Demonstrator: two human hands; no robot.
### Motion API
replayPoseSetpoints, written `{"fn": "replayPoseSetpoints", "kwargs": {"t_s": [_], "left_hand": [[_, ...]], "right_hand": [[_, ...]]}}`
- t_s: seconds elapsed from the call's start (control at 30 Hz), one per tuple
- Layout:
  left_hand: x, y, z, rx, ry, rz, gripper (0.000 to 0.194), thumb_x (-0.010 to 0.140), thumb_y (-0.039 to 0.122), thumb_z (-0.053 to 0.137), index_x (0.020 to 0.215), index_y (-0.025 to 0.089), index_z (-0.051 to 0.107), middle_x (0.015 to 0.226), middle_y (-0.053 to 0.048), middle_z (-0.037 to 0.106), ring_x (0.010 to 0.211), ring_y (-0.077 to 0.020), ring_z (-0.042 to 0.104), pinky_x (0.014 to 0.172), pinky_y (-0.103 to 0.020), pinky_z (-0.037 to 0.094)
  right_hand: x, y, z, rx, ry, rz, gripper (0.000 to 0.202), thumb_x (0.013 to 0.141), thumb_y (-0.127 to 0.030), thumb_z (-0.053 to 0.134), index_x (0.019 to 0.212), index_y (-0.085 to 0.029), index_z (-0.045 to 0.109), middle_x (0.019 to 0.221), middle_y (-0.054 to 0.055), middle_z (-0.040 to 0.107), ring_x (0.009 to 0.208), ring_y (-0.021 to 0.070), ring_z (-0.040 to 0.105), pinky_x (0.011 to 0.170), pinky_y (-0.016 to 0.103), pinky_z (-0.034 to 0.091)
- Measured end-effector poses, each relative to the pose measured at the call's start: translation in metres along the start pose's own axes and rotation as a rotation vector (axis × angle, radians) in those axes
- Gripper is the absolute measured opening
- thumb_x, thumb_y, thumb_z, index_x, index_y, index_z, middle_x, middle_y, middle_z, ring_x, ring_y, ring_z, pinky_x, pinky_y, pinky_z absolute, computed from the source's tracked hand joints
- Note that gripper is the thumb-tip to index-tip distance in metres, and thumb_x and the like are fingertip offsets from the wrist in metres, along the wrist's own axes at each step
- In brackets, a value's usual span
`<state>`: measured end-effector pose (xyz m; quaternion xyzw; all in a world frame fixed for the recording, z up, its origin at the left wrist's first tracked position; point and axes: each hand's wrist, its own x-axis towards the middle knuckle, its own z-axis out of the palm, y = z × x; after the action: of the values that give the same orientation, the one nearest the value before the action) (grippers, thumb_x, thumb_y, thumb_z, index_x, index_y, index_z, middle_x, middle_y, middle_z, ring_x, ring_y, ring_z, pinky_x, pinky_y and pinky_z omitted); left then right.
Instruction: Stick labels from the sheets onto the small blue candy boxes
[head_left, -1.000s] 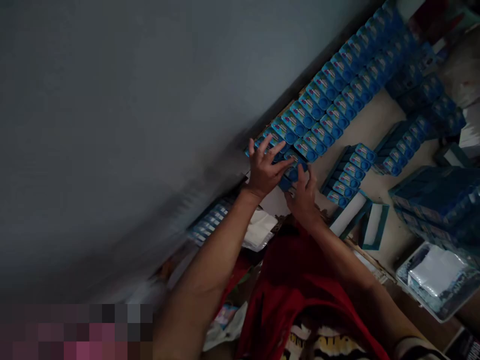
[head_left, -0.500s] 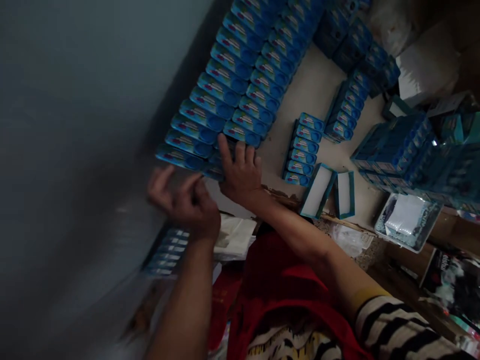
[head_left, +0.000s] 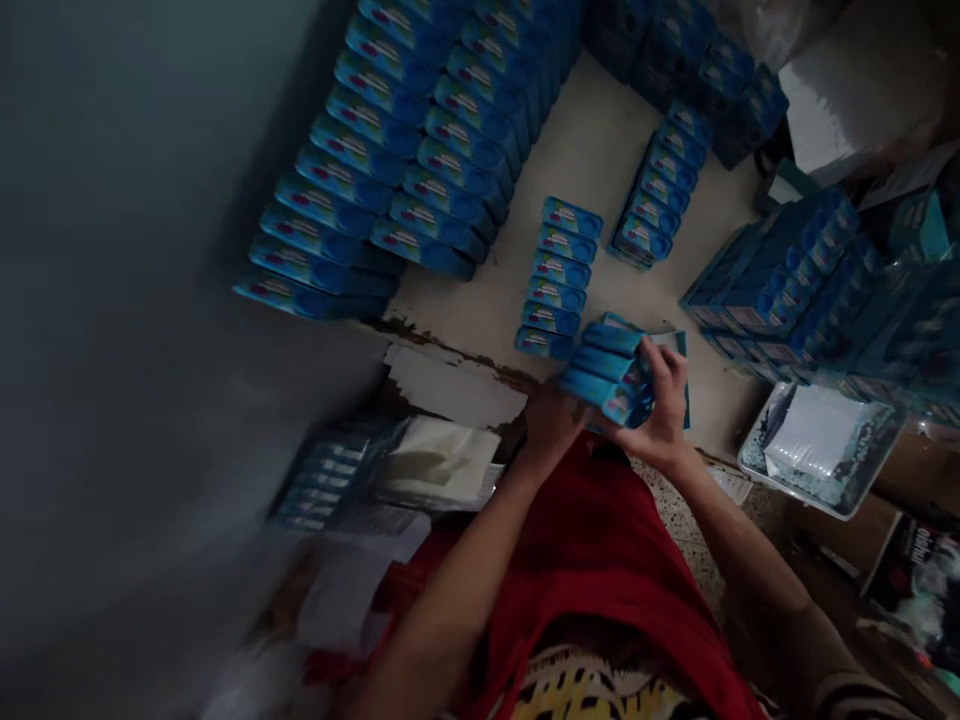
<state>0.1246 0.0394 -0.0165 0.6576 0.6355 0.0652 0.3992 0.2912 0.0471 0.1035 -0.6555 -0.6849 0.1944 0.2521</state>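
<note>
A small bunch of blue printed boxes [head_left: 602, 362] is gripped between my two hands at the table's front edge. My left hand [head_left: 553, 418] closes on its near left side, its fingertips partly hidden and blurred. On the right end, my right hand [head_left: 663, 405] has its fingers bent around the bunch. Behind the boxes, an open teal-edged tray [head_left: 677, 345] lies mostly covered. A short row of blue boxes [head_left: 559, 268] stands just left of my hands.
Long double rows of blue boxes [head_left: 360, 165] line the wall side. Another short row [head_left: 660, 185] stands farther back. Stacked wrapped packs [head_left: 780, 270] and a clear plastic tub [head_left: 847, 490] are at right. Papers [head_left: 442, 460] lie below the table edge at left.
Both hands have moved right, from the near end of the double rows to the open trays. They now hold a bunch of blue boxes, and the double rows' near end is shorter.
</note>
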Motion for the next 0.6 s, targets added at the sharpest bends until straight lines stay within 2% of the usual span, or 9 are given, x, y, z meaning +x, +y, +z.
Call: {"fn": "replayPoseSetpoints", "kwargs": {"t_s": [0.07, 0.17, 0.3, 0.4, 0.47, 0.53, 0.6], "left_hand": [[0.009, 0.001, 0.008, 0.061, -0.026, -0.019, 0.03, 0.098, 0.024, 0.057, 0.12, 0.017, 0.076, 0.12, -0.018, 0.075, 0.108, -0.0321, 0.073, 0.09, -0.04, 0.057], [0.01, 0.001, 0.016, 0.09, -0.013, -0.015, 0.049, 0.103, 0.023, 0.047, 0.15, 0.02, 0.062, 0.131, -0.015, 0.074, 0.113, -0.0295, 0.072, 0.092, -0.038, 0.057], [0.011, 0.01, 0.027, 0.032, 0.046, 0.006, 0.056, 0.105, 0.022, 0.042, 0.16, 0.02, 0.054, 0.128, -0.015, 0.075, 0.114, -0.0298, 0.073, 0.099, -0.04, 0.056], [0.01, 0.024, 0.038, 0.037, 0.032, -0.008, 0.059, 0.105, 0.018, 0.043, 0.163, 0.022, 0.049, 0.132, -0.014, 0.073, 0.115, -0.0288, 0.072, 0.104, -0.041, 0.055], [0.005, 0.032, 0.043, 0.066, 0.005, -0.023, 0.059, 0.106, 0.018, 0.045, 0.165, 0.026, 0.048, 0.133, -0.014, 0.073, 0.112, -0.0279, 0.073, 0.103, -0.042, 0.055], [-0.004, 0.031, 0.036, 0.051, -0.01, -0.001, 0.052, 0.108, 0.025, 0.049, 0.159, 0.027, 0.055, 0.13, -0.013, 0.074, 0.111, -0.0274, 0.074, 0.099, -0.04, 0.057], [-0.016, 0.016, 0.01, -0.014, 0.072, 0.046, 0.039, 0.108, 0.035, 0.053, 0.143, 0.026, 0.07, 0.123, -0.011, 0.077, 0.11, -0.026, 0.074, 0.096, -0.037, 0.058]], "right_hand": [[-0.001, 0.042, 0.006, -0.032, 0.031, 0.052, 0.098, 0.081, -0.052, 0.077, 0.164, -0.02, 0.036, 0.144, 0.017, 0.042, 0.138, 0.034, 0.051, 0.117, 0.052, 0.051], [0.007, 0.076, 0.021, -0.096, -0.09, 0.078, 0.096, 0.078, -0.048, 0.08, 0.162, -0.019, 0.04, 0.147, 0.018, 0.042, 0.139, 0.0353, 0.048, 0.118, 0.053, 0.049], [0.018, 0.083, 0.027, -0.224, -0.255, 0.057, 0.1, 0.075, -0.038, 0.081, 0.165, -0.025, 0.04, 0.153, 0.017, 0.042, 0.141, 0.0389, 0.046, 0.117, 0.057, 0.047], [0.023, 0.089, 0.028, -0.31, -0.277, -0.005, 0.098, 0.077, -0.038, 0.08, 0.166, -0.024, 0.041, 0.155, 0.019, 0.044, 0.143, 0.0414, 0.046, 0.119, 0.06, 0.043], [0.027, 0.095, 0.026, -0.371, -0.268, -0.081, 0.095, 0.081, -0.045, 0.079, 0.166, -0.023, 0.041, 0.163, 0.022, 0.04, 0.152, 0.0455, 0.039, 0.123, 0.065, 0.036], [0.032, 0.098, 0.019, -0.416, -0.266, -0.146, 0.098, 0.085, -0.056, 0.076, 0.167, -0.02, 0.038, 0.173, 0.026, 0.028, 0.16, 0.0505, 0.025, 0.124, 0.072, 0.03], [0.036, 0.087, 0.009, -0.404, -0.249, -0.158, 0.104, 0.086, -0.065, 0.073, 0.169, -0.016, 0.033, 0.177, 0.029, 0.017, 0.163, 0.0527, 0.018, 0.121, 0.075, 0.031]]}}
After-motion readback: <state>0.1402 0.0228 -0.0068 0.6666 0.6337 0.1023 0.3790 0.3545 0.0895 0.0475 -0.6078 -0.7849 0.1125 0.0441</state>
